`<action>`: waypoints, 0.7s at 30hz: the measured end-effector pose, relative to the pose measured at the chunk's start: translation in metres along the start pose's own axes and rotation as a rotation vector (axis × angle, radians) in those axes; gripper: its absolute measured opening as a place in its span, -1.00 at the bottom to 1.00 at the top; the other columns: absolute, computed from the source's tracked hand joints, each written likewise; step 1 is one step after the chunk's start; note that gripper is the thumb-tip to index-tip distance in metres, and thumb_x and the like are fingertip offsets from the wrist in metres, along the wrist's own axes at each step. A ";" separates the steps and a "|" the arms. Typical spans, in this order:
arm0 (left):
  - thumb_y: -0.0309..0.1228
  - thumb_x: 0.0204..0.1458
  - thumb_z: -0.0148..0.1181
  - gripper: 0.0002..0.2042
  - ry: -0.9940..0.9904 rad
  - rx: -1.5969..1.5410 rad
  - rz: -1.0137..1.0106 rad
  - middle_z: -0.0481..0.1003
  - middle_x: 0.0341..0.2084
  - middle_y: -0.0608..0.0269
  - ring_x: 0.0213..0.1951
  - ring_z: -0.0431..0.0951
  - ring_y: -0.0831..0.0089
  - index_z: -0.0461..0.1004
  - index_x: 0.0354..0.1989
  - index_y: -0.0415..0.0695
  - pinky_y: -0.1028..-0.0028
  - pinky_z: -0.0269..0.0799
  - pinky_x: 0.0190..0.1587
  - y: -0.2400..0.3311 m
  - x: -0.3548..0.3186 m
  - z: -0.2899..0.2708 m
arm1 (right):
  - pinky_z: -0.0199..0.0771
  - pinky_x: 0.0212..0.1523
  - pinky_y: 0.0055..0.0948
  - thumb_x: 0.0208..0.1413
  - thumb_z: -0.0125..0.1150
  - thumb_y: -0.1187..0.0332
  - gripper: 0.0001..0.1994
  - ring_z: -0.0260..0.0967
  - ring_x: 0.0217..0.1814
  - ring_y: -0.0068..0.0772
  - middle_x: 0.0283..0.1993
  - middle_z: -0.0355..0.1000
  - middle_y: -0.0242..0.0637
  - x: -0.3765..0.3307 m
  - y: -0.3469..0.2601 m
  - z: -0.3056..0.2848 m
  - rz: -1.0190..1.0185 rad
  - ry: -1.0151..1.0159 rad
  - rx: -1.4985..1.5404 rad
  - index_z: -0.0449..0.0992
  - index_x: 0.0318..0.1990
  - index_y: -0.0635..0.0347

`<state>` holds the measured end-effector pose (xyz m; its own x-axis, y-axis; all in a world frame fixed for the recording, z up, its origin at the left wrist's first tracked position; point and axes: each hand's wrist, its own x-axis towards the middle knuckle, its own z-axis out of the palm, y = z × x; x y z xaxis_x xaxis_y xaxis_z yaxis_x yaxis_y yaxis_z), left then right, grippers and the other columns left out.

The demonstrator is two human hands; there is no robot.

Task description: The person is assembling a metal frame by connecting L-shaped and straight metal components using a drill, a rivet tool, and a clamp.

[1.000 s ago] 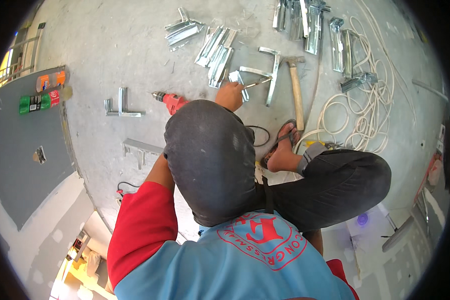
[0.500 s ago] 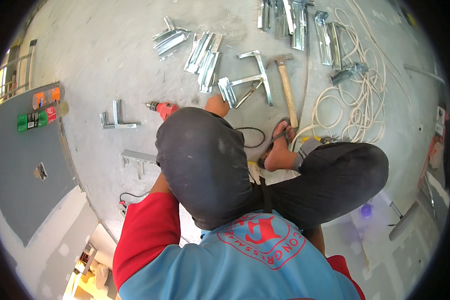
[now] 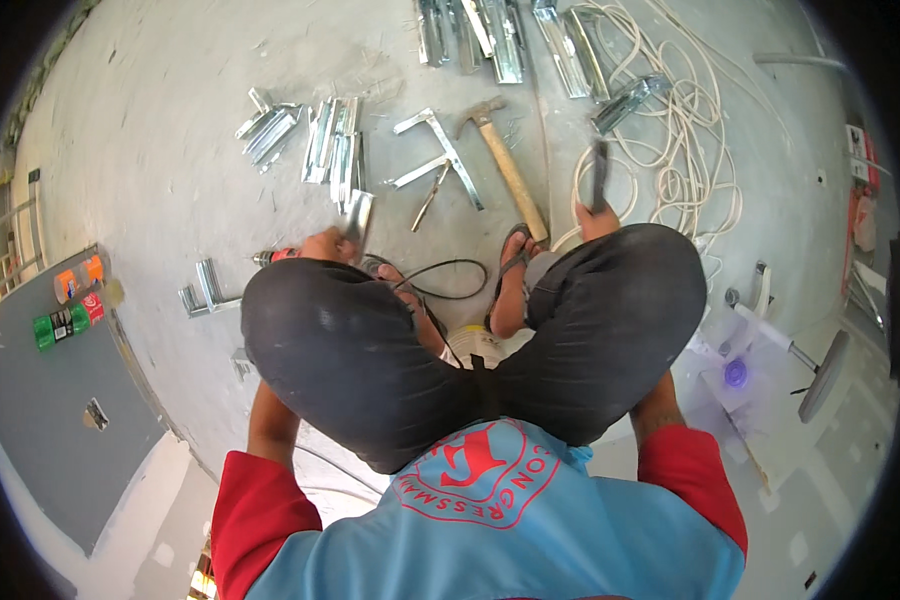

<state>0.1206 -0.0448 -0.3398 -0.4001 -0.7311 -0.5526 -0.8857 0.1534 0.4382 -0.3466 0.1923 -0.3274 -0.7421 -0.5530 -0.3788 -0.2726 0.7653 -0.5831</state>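
Note:
I squat on a concrete floor, both knees in black trousers filling the middle of the view. My left hand (image 3: 325, 245) sits just past the left knee, closed on a short silver metal channel piece (image 3: 358, 214). A red power drill (image 3: 270, 258) lies beside that hand, mostly hidden by the knee. My right hand (image 3: 596, 220) shows above the right knee and grips a dark narrow tool (image 3: 598, 178) pointing away from me. A wooden-handled hammer (image 3: 510, 172) and a joined metal bracket frame (image 3: 440, 158) lie between the two hands.
Several silver channel offcuts (image 3: 332, 150) lie ahead, more at the top edge (image 3: 500, 30). A coil of white cable (image 3: 682, 150) lies at the right. A black cord (image 3: 448, 282) runs by my sandalled feet (image 3: 510, 290). At the left lies a grey board (image 3: 40, 420).
My knees have spread apart. The right hand has come into view above the right knee with the dark tool. The left hand has picked up the channel piece beside the drill.

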 end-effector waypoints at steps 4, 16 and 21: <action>-0.12 0.14 0.29 -0.60 0.298 0.135 0.087 0.64 -0.34 -0.12 -0.26 0.67 -0.06 0.61 -0.06 -0.22 0.13 0.54 -0.20 -0.002 0.014 -0.056 | 0.52 0.00 -0.13 0.08 0.35 0.19 -0.60 0.58 0.01 0.08 -0.07 0.57 0.19 0.079 -0.066 0.044 -0.070 -0.015 -0.125 0.58 -0.02 0.28; 0.00 0.26 0.15 -0.54 0.516 0.033 -0.384 0.67 -0.26 0.00 -0.28 0.70 0.17 0.62 -0.05 -0.21 0.25 0.56 -0.19 -0.020 -0.099 -0.077 | 0.55 0.03 0.00 0.04 0.36 0.31 -0.59 0.56 0.01 0.19 -0.09 0.58 0.14 0.098 -0.137 0.116 -0.070 0.033 -0.254 0.41 -0.02 0.34; -0.03 0.28 0.14 -0.56 0.506 -0.088 -0.608 0.67 -0.27 0.03 -0.30 0.68 0.23 0.62 -0.06 -0.22 0.30 0.55 -0.21 -0.046 -0.152 -0.041 | 0.56 0.01 0.01 0.02 0.37 0.38 -0.59 0.55 -0.01 0.21 -0.06 0.56 0.16 0.107 -0.122 0.128 -0.087 0.055 -0.237 0.40 -0.01 0.37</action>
<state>0.2313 0.0319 -0.2470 0.3217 -0.8865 -0.3327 -0.8842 -0.4069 0.2295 -0.3147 -0.0027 -0.3883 -0.7396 -0.6068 -0.2913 -0.4684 0.7747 -0.4247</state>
